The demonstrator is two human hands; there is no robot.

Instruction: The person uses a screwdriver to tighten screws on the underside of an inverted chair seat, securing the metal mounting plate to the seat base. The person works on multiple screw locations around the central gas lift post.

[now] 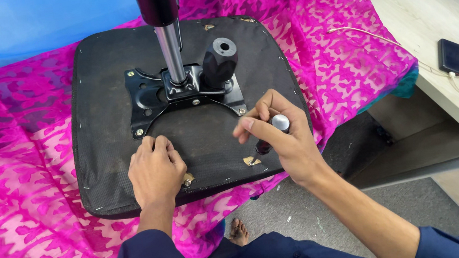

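Right hand, lower centre: clenched around screwdriver (keep vertical). Left hand: fingers curled, pressing seat underside steady.

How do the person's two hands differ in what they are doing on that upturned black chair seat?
The left hand lies knuckles up on the seat underside, fingers curled near a torn spot at its front edge; the right hand is raised above it. The left hand shows no tool, while the right hand's grip closes on a tool with a silver-capped handle, standing upright. Both are bare and work near the seat's front edge.
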